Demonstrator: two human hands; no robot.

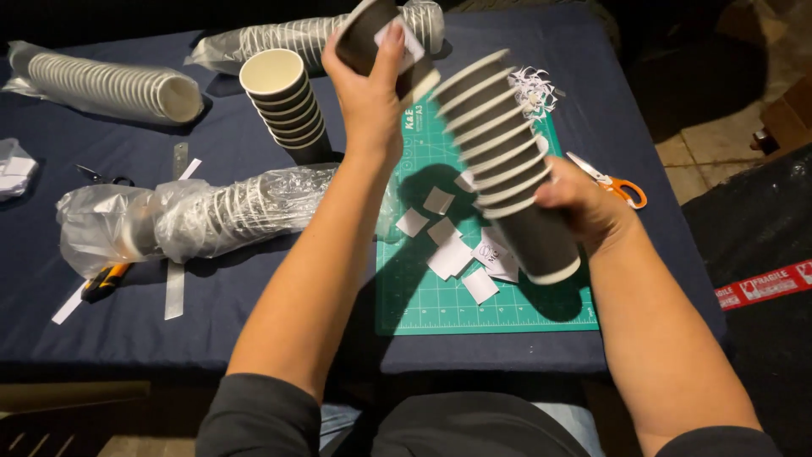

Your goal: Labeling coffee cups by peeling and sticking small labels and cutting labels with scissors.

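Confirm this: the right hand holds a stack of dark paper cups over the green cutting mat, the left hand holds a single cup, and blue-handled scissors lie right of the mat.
One detail is wrong. In the head view the scissors right of the green cutting mat have orange handles, not blue. The rest stands: the right hand holds the stack of dark paper cups, the left hand a single cup.

Seen from above, a left hand (370,93) lifts a single dark paper cup (370,34) bearing a white label, just beside a tilted stack of dark cups (503,161) gripped by the right hand (584,207). Below lie a green cutting mat (440,296), white paper squares (452,254), orange-handled scissors (616,184) and plastic-wrapped cup sleeves (203,216) on a blue tablecloth (254,322).
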